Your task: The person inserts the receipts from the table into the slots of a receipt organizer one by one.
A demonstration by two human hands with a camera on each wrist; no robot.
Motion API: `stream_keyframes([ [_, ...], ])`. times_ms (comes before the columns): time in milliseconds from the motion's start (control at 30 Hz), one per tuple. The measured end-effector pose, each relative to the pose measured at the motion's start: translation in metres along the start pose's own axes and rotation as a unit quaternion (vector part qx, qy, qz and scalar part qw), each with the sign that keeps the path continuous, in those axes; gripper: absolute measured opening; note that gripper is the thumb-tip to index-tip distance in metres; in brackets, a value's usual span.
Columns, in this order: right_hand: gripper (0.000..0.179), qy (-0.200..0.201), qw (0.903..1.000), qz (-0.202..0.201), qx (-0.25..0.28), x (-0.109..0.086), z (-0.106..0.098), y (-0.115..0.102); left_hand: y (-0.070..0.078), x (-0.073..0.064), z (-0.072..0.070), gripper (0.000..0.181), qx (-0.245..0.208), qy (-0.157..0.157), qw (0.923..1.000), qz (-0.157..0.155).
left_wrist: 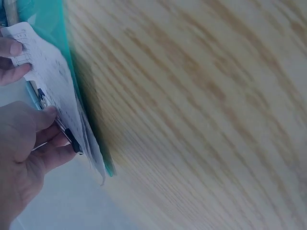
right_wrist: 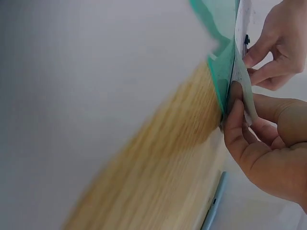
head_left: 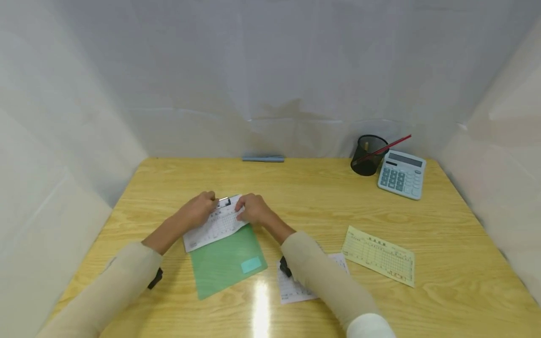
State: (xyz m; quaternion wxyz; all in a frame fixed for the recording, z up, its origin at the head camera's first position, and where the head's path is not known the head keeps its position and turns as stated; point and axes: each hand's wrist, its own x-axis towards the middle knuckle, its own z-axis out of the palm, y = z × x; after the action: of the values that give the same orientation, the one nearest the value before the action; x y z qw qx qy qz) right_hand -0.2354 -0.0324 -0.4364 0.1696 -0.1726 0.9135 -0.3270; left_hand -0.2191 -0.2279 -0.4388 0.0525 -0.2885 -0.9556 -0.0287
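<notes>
My left hand (head_left: 200,210) pinches a black binder clip (head_left: 224,203) by its wire handles at the top edge of a white printed form (head_left: 215,229). In the left wrist view, the thumb and fingers squeeze the clip (left_wrist: 72,140) from both sides. The form lies over the upper part of a translucent green folder (head_left: 226,263) with a light blue label (head_left: 251,265). My right hand (head_left: 254,209) holds the form's right end between thumb and fingers. In the right wrist view the paper (right_wrist: 246,93) bends away from the green folder sheet (right_wrist: 221,72).
Partly under the right forearm lies another white form (head_left: 291,288). A yellow form (head_left: 380,256) is to its right. At the back right stand a black mesh pen cup (head_left: 367,162) with a red pencil and a light blue calculator (head_left: 401,174). A blue-grey pen-like object (head_left: 263,159) lies along the back edge.
</notes>
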Motion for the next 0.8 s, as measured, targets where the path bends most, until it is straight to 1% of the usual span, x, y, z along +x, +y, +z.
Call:
stream_keyframes([
  [100,0.019,-0.001,1.0,0.009,-0.003,0.002,0.0,-0.003,-0.001,-0.001,0.001,0.02,0.013,0.007,0.9998,0.016],
  [167,0.018,0.0,0.9999,0.016,-0.006,0.003,0.0,-0.006,-0.001,-0.001,0.001,0.02,0.023,0.006,0.9994,0.023],
  [333,0.017,0.007,0.9992,0.037,-0.009,0.005,-0.001,-0.012,0.0,0.0,-0.002,0.02,0.026,-0.001,0.9995,0.019],
  [533,0.016,0.026,0.9986,0.047,-0.007,0.005,0.0,-0.015,0.002,0.001,-0.003,0.021,0.024,-0.015,0.9996,0.007],
  [800,0.018,0.037,0.9973,0.064,0.002,0.006,0.002,-0.017,0.002,0.001,-0.002,0.018,0.043,-0.009,0.9989,0.019],
])
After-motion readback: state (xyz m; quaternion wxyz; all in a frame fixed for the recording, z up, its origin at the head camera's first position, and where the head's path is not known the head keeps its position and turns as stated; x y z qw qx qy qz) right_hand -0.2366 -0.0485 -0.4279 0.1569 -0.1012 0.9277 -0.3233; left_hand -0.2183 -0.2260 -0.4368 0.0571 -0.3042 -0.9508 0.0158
